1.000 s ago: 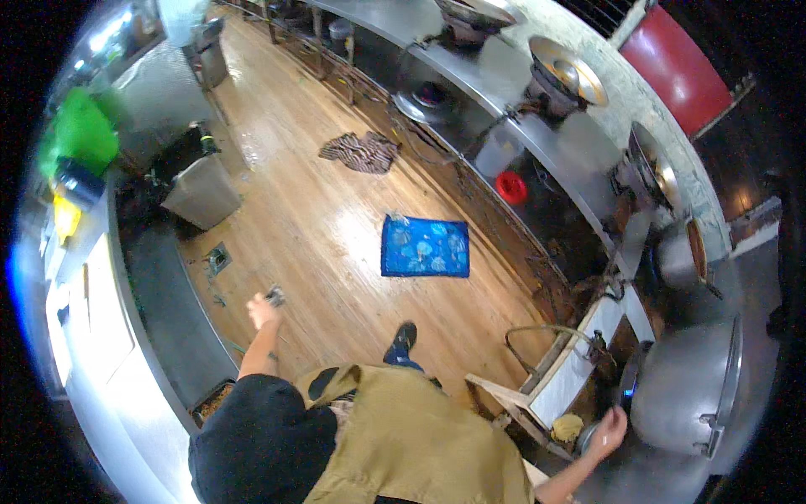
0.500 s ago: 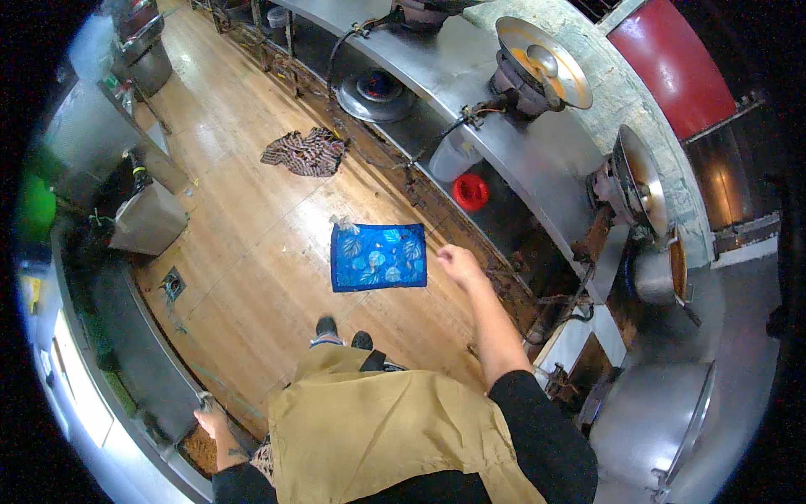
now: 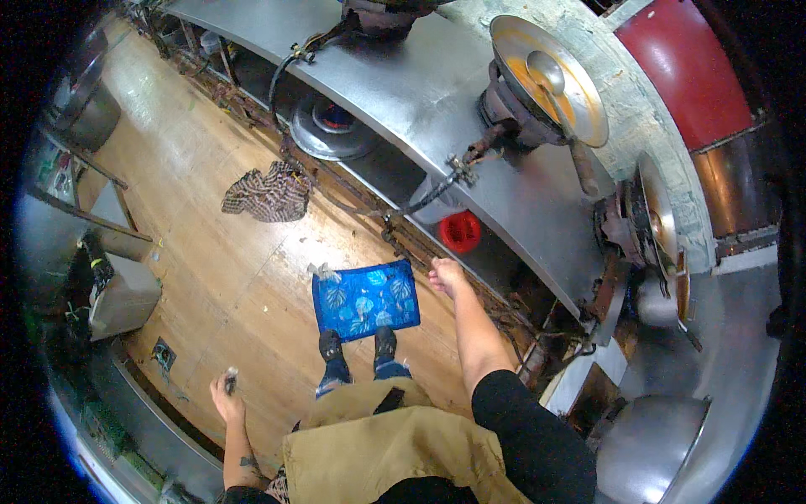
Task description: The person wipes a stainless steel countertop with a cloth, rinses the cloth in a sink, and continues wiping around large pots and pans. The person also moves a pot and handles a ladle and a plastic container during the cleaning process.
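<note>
My left hand [image 3: 225, 401] is out over the floor at the lower left. Its fingers are closed on a small dark object with a pale tip [image 3: 231, 380], whose kind I cannot make out. My right hand [image 3: 447, 275] is curled in a loose fist beside the stove's front edge. Whatever its fingers may hold is hidden. Just left of that hand, a blue leaf-patterned mat [image 3: 367, 300] lies on the floor, with the toes of my shoes at its near edge. Farther off, a crumpled checked cloth [image 3: 269, 193] rests on the floorboards.
Along the right runs a steel stove counter [image 3: 403, 92] with gas valves jutting from its front. On it stand a wok [image 3: 592, 88] with a ladle inside and another wok [image 3: 659, 210]. Beneath sits a red basket [image 3: 460, 232]. At left is a grey bin [image 3: 126, 294].
I have moved forward, so my shoes now reach the mat. My left hand has swung forward, away from the left-hand counter, with the small object. My right hand stays closed.
</note>
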### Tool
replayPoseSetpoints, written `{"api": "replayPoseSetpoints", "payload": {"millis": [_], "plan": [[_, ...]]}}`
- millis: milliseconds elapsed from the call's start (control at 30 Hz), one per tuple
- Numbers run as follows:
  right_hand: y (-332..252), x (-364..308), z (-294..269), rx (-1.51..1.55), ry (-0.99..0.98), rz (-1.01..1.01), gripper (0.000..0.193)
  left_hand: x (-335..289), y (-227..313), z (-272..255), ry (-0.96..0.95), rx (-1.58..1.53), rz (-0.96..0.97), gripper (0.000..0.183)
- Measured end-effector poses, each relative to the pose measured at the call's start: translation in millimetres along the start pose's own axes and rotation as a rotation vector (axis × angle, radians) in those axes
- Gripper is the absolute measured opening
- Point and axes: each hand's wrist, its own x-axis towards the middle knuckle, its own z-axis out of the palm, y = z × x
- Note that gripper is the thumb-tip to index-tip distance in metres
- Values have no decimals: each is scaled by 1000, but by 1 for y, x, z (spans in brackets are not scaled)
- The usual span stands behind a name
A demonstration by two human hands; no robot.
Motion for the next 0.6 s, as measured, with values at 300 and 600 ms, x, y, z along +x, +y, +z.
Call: {"api": "replayPoseSetpoints", "payload": {"millis": [300,600], "plan": [[-78,160,-36,630,174,-2,46,111,242,147,-257,136,53,37],[-23,51,-42,558,334,-234,39,62,383,280,-741,-207,272,45]]}}
